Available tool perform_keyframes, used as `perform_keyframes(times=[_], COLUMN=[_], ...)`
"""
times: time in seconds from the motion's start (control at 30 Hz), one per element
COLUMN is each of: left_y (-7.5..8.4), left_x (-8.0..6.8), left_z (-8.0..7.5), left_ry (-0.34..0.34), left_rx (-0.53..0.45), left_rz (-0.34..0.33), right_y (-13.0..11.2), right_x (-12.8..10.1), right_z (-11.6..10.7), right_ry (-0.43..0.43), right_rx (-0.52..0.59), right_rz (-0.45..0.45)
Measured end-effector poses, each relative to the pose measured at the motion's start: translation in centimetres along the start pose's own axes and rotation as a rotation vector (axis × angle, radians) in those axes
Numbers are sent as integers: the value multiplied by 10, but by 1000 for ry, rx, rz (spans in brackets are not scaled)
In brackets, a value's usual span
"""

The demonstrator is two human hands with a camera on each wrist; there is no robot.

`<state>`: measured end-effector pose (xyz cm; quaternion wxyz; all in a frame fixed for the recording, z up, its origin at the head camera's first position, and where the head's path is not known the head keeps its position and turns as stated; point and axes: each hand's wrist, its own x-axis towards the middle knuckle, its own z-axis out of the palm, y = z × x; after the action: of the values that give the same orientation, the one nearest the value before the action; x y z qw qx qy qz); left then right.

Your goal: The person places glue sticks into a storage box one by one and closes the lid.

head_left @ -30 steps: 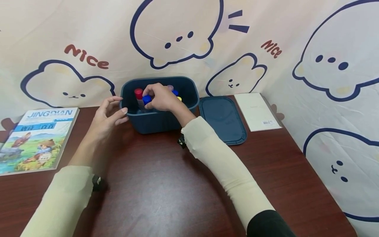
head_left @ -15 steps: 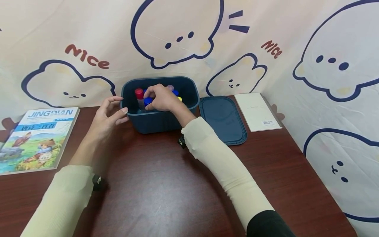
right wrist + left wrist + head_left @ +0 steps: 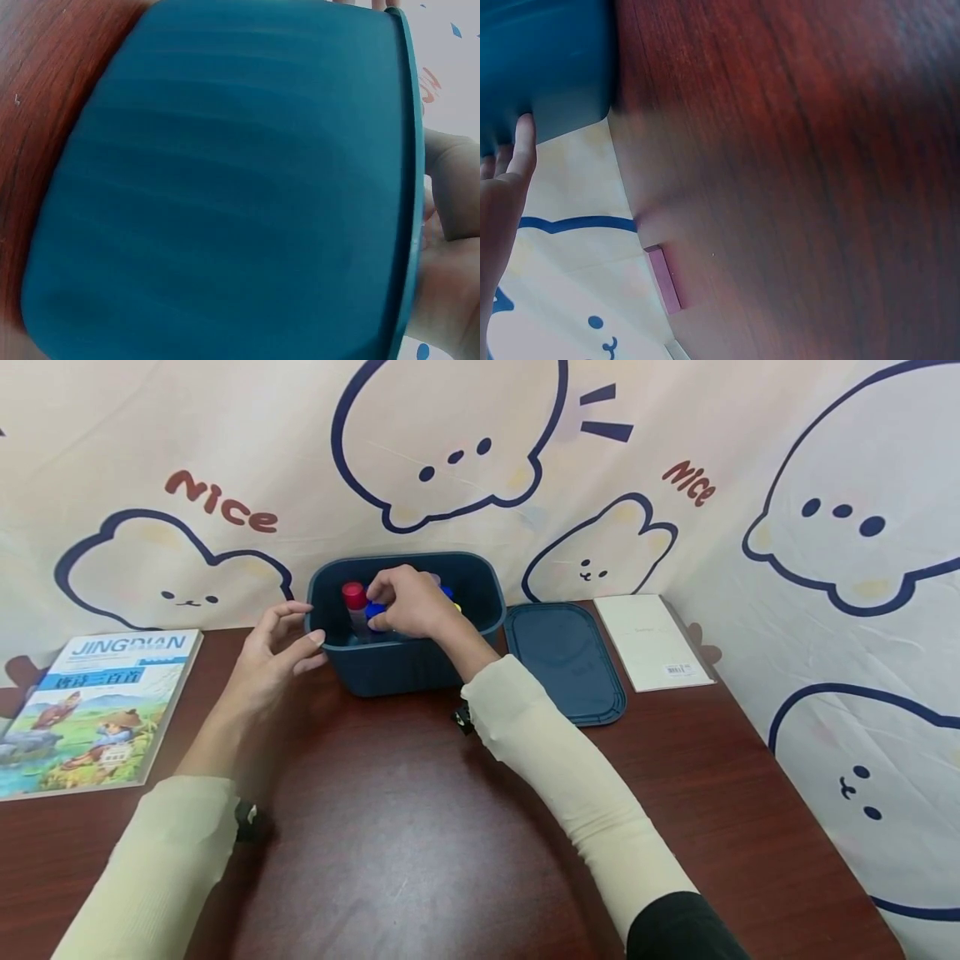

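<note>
A dark blue plastic bin [image 3: 405, 672] stands at the back of the table. At its left end my left hand [image 3: 266, 652] touches the rim and outer wall with extended fingers and thumb. Reaching over the front rim, my right hand [image 3: 411, 600] pinches a blue-capped bottle [image 3: 373, 610] inside, its lower part hidden. Just left of that stands a clear tube with a red cap [image 3: 352, 593]. Partly behind my right hand show another blue cap [image 3: 447, 592] and something yellow [image 3: 457, 607]. In the right wrist view the bin's wall [image 3: 225, 180] hides the fingertips.
A flat blue lid [image 3: 566, 664] lies right of the bin, beside a white book [image 3: 648, 643]. An illustrated book [image 3: 97, 714] lies at the left. Behind stands a cartoon-printed cloth [image 3: 450, 427]. In the left wrist view a small pinkish block [image 3: 664, 280] lies by the table's back edge.
The blue-capped bottle sat slightly higher a second ago and has gone a little lower and to the right in my right hand. My left hand stays at the bin's left end.
</note>
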<state>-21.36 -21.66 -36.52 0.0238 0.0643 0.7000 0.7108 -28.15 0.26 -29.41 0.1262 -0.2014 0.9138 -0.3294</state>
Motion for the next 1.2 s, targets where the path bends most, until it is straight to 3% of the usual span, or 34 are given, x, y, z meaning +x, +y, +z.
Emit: perform_keyframes(times=[0.3,0.67,1.0,1.2], left_y=[0,1,-1,-2], left_x=[0,-1,1,0], left_z=[0,-1,2,-1], left_ry=[0,3,1,-19], left_rx=[5,-3,5,-54], left_rz=[-7,-5,5,48], right_y=[-5,-4,18,33], right_x=[-10,-27,-55,-69], right_z=[-5,-20,-44,-58], right_ry=[23,77,198,260], right_rx=[38,102,234,322], right_rz=[5,-55,-162,-183])
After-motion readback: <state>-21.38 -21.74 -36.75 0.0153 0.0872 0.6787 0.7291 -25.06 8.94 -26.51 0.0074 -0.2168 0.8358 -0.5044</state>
